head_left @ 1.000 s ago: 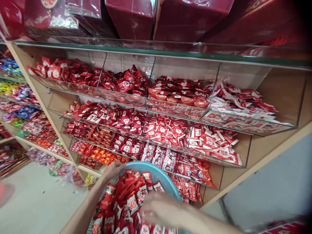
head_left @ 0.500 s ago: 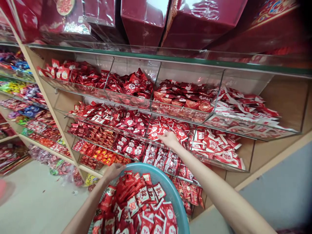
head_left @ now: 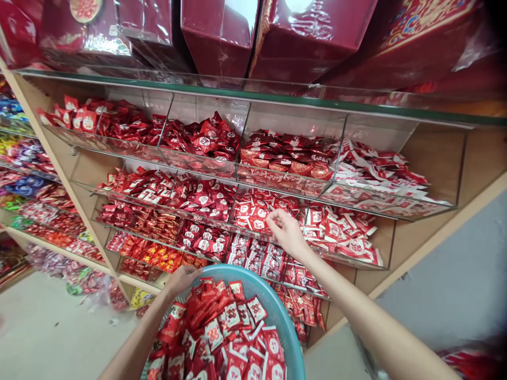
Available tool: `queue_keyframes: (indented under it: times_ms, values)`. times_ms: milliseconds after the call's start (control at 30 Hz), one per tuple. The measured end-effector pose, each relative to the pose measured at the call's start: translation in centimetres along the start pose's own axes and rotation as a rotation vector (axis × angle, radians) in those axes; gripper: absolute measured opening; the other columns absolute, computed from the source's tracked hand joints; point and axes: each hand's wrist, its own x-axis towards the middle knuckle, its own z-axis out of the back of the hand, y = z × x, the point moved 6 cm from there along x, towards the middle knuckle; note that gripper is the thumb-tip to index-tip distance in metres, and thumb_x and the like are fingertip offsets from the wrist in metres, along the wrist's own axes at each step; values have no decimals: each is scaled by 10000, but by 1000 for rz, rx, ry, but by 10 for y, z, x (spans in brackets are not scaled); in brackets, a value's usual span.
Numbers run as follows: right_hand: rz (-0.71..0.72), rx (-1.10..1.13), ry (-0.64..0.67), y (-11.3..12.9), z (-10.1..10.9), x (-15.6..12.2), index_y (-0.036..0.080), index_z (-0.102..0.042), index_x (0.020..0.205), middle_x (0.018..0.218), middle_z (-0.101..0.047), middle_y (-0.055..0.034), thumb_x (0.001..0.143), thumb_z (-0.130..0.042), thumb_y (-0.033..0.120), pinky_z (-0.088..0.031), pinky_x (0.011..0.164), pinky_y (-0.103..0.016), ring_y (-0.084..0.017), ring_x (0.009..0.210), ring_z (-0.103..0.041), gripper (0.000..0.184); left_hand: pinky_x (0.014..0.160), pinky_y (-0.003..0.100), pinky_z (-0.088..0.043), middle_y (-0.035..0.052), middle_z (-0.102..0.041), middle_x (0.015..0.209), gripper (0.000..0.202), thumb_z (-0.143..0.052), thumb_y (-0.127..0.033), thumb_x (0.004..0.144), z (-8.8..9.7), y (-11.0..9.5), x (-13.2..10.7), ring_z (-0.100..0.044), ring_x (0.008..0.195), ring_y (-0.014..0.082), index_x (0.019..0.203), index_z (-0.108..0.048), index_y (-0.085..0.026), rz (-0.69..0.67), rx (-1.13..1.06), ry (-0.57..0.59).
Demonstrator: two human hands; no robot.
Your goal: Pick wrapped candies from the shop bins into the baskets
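My left hand (head_left: 182,278) is closed on the far left rim of a round teal plastic basket (head_left: 293,330), held low in front of me. Small red and white wrapped packets (head_left: 233,316) fill much of the basket. At the middle tier of the shelf, my right hand (head_left: 288,232) hovers over the front of a clear compartment of red packets with white print (head_left: 251,211). Its fingers are bent and pinched together at the packets. Whatever lies between those fingertips is too small to make out.
Clear-fronted compartments with red packets (head_left: 214,137) rise in tiers around my right hand. A glass shelf (head_left: 237,87) above carries large dark red boxes (head_left: 217,42). Wooden uprights (head_left: 59,158) divide the racks. Colourful sweets (head_left: 27,184) fill the left rack, and bagged sweets rest near the floor (head_left: 51,327).
My right hand has shifted slightly right relative to the compartment. The view has moved a little, so the shelves appear further left. My left hand keeps its grip on the basket.
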Motion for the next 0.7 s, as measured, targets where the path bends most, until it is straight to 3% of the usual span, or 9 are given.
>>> queue_keyframes:
  times_ms: [133, 233, 333, 500, 700]
  values:
    - [-87, 178, 165, 9, -1, -28, 196, -482, 824, 623, -518, 56, 854, -474, 393, -369, 402, -194, -62, 387, -470, 199, 510, 219, -303, -19, -515, 543, 477, -420, -606, 719, 4, -10, -6, -480, 554, 136, 622, -601, -175, -35, 3, -1]
    - [-217, 273, 411, 12, -14, -54, 192, -469, 856, 598, -524, 62, 854, -476, 402, -381, 381, -178, -76, 400, -534, 211, 496, 223, -289, -20, -503, 525, 489, -425, -617, 718, 5, -15, -9, -455, 521, 128, 621, -611, -176, -32, 41, 13]
    - [-307, 325, 697, 16, -34, -82, 179, -483, 847, 639, -565, 35, 861, -476, 355, -476, 502, -200, -105, 562, -623, 177, 495, 222, -294, -19, -523, 528, 487, -429, -620, 714, 4, -17, -10, -463, 519, 129, 635, -620, -179, 0, 61, 22]
    - [-204, 88, 1111, 25, -65, -117, 147, -558, 753, 649, -564, 33, 823, -519, 164, -438, 553, -194, -80, 579, -581, 81, 485, 213, -294, -27, -516, 510, 486, -437, -621, 698, 3, -22, -13, -468, 518, 124, 582, -593, -176, -9, 37, 25]
    - [-102, -187, 1318, 25, -88, -129, 134, -637, 792, 598, -531, 53, 767, -582, 118, -340, 513, -183, -62, 531, -481, 62, 477, 211, -289, -30, -516, 503, 471, -454, -621, 678, 3, -24, -18, -460, 514, 121, 562, -575, -180, -5, -3, 15]
